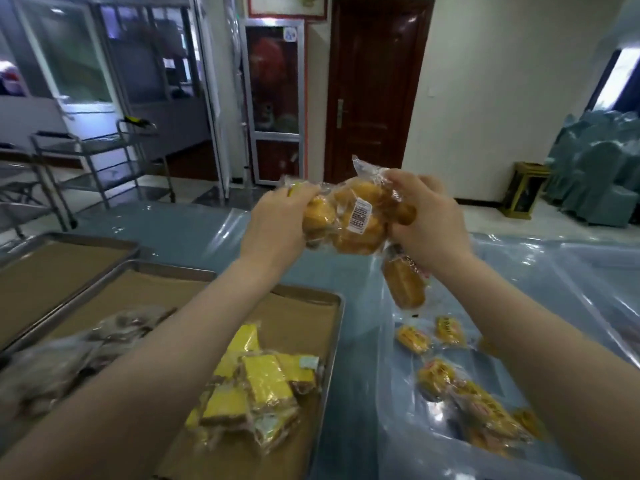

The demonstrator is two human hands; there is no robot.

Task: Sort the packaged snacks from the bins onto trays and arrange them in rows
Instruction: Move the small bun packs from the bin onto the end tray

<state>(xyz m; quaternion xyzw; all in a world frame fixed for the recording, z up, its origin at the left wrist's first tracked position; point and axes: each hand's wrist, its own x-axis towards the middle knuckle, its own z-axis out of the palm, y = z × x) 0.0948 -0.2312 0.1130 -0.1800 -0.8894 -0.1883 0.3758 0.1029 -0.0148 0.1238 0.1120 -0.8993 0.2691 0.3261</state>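
- Snack bag [349,216]: full of round yellow cakes, it was up in the air over the blue table [194,233], between my two hands.
- My left hand [277,220] gripped its left end with curled fingers.
- My right hand [427,220] gripped its right end, fingers curled too.
- One small cake pack [403,285] hung just under my right hand.
- Yellow packs [259,382] lay in a pile on the near tray [338,327].
- Small orange packs [446,372] lay on clear plastic to the right.
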